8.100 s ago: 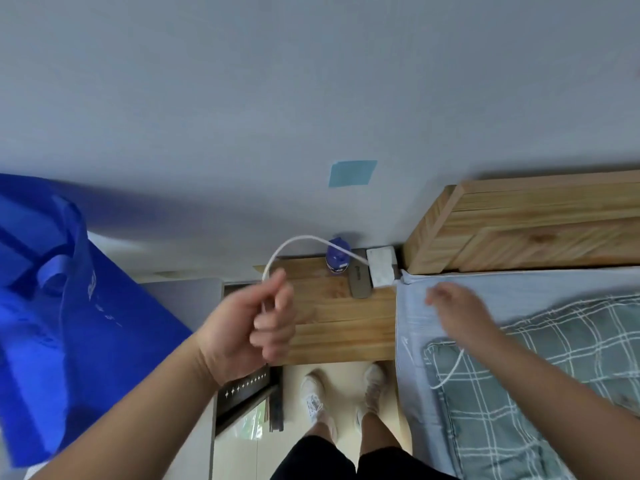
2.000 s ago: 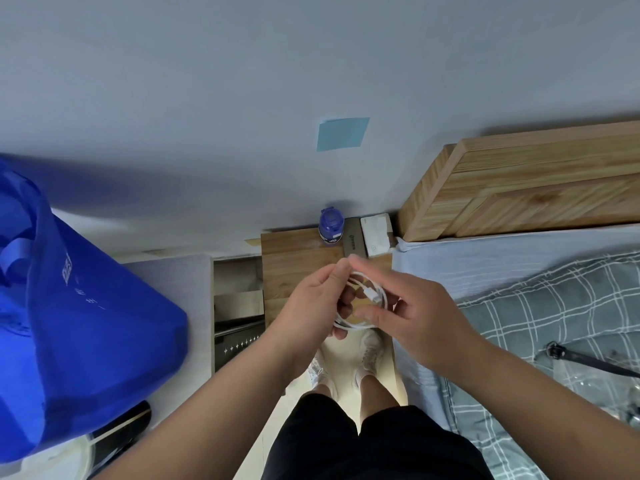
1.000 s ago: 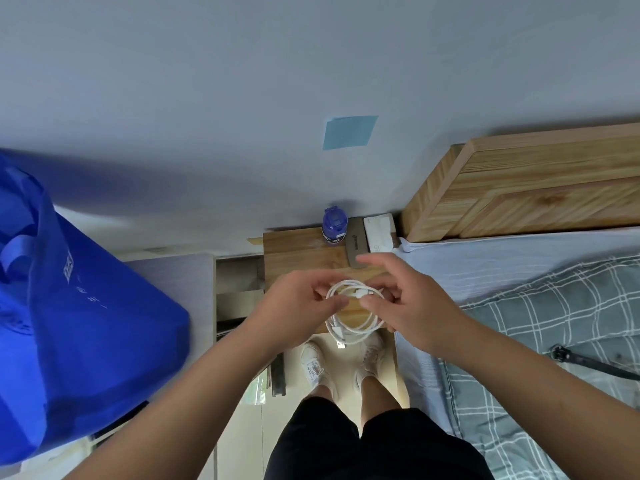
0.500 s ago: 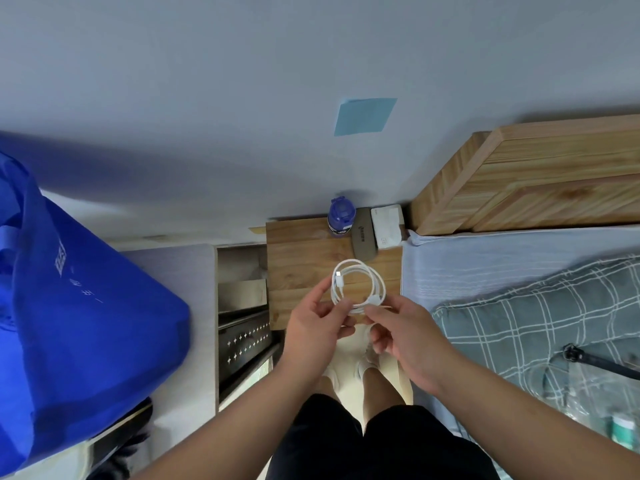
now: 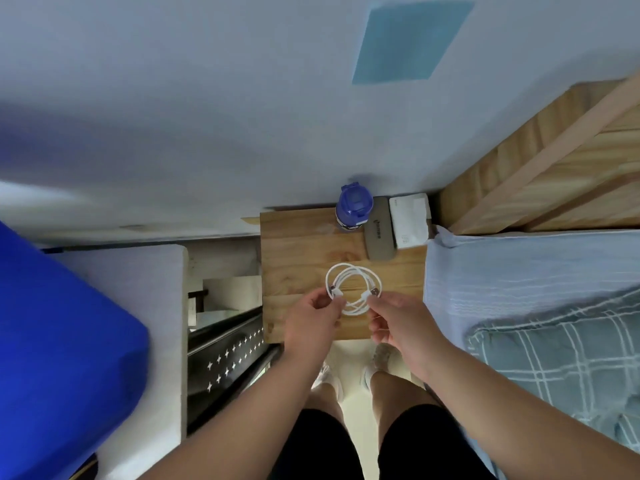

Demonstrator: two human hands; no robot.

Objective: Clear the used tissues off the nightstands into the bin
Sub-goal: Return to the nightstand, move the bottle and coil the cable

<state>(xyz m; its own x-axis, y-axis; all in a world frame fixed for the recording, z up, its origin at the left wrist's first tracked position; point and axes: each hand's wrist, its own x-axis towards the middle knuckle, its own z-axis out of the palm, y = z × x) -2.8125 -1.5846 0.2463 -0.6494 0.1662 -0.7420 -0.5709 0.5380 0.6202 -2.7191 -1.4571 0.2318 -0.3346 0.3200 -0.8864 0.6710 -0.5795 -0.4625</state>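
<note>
Wooden nightstand [image 5: 301,244] just beside the bed [image 5: 519,265], coiled white cable [image 5: 353,285] over its top, left hand [image 5: 311,320] pinching one plug end, right hand [image 5: 398,323] pinching the other, blue bottle [image 5: 354,207], grey case [image 5: 379,233] and white packet [image 5: 408,221] along its back edge

Your bare left forearm [image 5: 242,407] and bare right forearm [image 5: 502,407] extend forward and angle in toward each other, so your left hand [image 5: 313,322] and right hand [image 5: 398,323] sit close together without touching. Each hand pinches one side of the coiled white charging cable [image 5: 353,289] between thumb and forefinger (the remaining fingers curl loosely under the palms). The backs of both hands face up.
</note>
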